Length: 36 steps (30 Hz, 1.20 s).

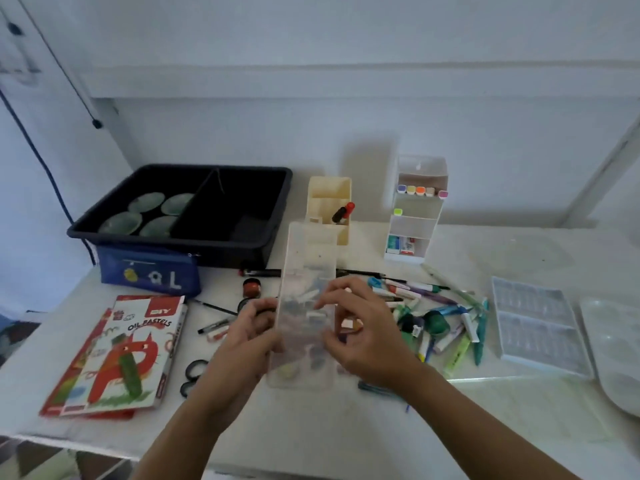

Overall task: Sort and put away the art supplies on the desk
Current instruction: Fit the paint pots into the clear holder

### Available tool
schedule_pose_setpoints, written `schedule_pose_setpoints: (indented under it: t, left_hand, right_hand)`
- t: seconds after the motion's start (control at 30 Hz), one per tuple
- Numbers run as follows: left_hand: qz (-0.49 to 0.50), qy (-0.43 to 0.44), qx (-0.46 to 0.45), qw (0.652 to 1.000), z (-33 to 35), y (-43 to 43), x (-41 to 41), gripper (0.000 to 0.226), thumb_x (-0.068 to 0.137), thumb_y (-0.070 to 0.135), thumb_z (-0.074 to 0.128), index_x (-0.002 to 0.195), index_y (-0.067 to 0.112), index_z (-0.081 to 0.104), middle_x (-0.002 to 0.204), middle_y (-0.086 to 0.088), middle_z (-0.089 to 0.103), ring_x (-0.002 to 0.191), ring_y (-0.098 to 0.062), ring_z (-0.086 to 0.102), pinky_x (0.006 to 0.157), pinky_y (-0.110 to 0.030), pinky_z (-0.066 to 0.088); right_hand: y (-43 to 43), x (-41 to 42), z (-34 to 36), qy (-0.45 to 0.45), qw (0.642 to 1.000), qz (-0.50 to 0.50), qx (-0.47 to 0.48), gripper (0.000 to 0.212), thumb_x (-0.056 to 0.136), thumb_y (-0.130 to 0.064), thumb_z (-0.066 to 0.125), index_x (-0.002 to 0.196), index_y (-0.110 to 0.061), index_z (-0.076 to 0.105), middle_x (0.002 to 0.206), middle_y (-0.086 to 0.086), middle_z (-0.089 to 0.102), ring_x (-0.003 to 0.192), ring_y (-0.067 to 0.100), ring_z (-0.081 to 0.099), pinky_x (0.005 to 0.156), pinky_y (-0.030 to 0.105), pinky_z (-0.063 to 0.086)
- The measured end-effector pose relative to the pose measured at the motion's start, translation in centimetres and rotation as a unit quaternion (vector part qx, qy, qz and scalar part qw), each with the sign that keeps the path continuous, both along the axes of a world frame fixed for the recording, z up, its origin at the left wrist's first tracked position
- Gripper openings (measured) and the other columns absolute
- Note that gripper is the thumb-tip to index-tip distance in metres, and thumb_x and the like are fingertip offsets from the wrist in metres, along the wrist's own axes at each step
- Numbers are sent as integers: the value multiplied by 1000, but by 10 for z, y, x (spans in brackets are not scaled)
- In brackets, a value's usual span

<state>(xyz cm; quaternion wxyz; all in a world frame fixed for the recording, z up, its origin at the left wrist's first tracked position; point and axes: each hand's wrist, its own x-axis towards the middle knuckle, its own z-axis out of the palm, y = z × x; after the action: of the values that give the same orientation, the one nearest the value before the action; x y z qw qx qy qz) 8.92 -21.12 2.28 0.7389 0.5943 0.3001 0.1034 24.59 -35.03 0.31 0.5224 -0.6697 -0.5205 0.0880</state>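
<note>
Art supplies (408, 292) mostly lie loose on the desk (311, 427) — a heap of markers (446, 334) at the right, scissors (194, 374) and an oil pastels box (131, 348) at the left. Only a few markers stand in the white marker stand (415, 216). Over the middle a clear plastic case (306, 265) is held: the left hand (249, 334) curls round its left edge, the right hand (363, 334) grips the right edge. Sorting seems early — most is left.

Left hand (249, 336) and right hand (363, 337) grip, fingers curled.
</note>
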Motion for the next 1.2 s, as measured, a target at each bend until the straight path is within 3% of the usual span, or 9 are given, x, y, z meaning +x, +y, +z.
schedule_pose_setpoints:
  t: [0.1, 0.3, 0.43, 0.5, 0.57, 0.67, 0.87, 1.07, 1.2]
  left_hand:
    - [6, -1, -18, 1000, 4, 29, -33, 47, 93, -7, 46, 129, 23, 54, 117, -11, 74, 103, -31, 73, 73, -35, 62]
    - [68, 11, 27, 997, -1, 77, -88, 45, 85, 20, 62, 118, 50, 60, 107, -9, 78, 95, -33, 76, 76, -52, 62]
    - [88, 41, 57, 994, -11, 98, -114, 32, 87, 40, 70, 117, 31, 66, 105, 9, 77, 89, -25, 77, 71, -52, 63]
    - [80, 55, 79, 992, -18, 103, -121, 25, 95, 48, 62, 115, 34, 67, 106, 6, 77, 94, -22, 77, 79, -51, 61]
    - [61, 58, 81, 993, -22, 105, -123, 31, 93, 50, 62, 121, 36, 64, 111, 5, 76, 101, -20, 75, 85, -49, 60]
    - [67, 29, 13, 997, -27, 107, -118, 44, 86, 40, 67, 127, 27, 57, 115, -2, 75, 100, -26, 76, 70, -36, 63]
    - [54, 25, -76, 995, -37, 104, -106, 57, 71, 24, 69, 126, 22, 54, 116, -9, 76, 101, -33, 75, 74, -45, 64]
    - [24, 30, -58, 998, -43, 106, -101, 64, 76, 29, 73, 135, 26, 46, 114, -13, 76, 101, -34, 75, 87, -52, 59]
    - [9, 34, -14, 999, -46, 109, -97, 53, 83, 47, 68, 132, 36, 51, 114, -7, 77, 101, -30, 75, 83, -46, 63]
  right_hand:
    - [32, -28, 3, -9, 999, 49, -13, 27, 86, -21, 74, 111, -26, 65, 123, -12, 49, 89, 15, 62, 80, 23, 55]
    - [74, -59, -2, 1, 999, -45, 27, 19, 92, -6, 65, 104, -21, 65, 115, -8, 53, 73, 15, 61, 67, 23, 53]
    - [80, -50, -11, -100, 961, -62, -249, 6, 92, -37, 63, 95, -33, 60, 92, -16, 55, 78, 4, 54, 69, 26, 48]
    - [79, -48, -17, -145, 911, -48, -382, 26, 87, -58, 58, 106, -40, 56, 99, -16, 53, 88, 5, 51, 69, 28, 44]
    - [79, -50, -21, -161, 879, -43, -446, 50, 81, -67, 61, 122, -42, 52, 109, -14, 53, 95, 8, 50, 71, 28, 41]
    - [81, -54, -25, -172, 863, -29, -474, 57, 76, -59, 73, 126, -39, 52, 114, -11, 55, 103, 12, 53, 73, 28, 40]
    - [84, -39, -7, -67, 883, 26, -464, 13, 86, -40, 69, 97, -37, 63, 99, -10, 61, 90, 11, 60, 78, 32, 56]
    - [100, -36, 24, 246, 956, -8, -160, 17, 100, -25, 59, 109, -31, 71, 101, 0, 66, 84, 17, 73, 86, 37, 60]
    - [130, -43, 23, 201, 974, -18, -103, 21, 102, -21, 55, 116, -31, 68, 120, 2, 58, 102, 14, 67, 97, 32, 54]
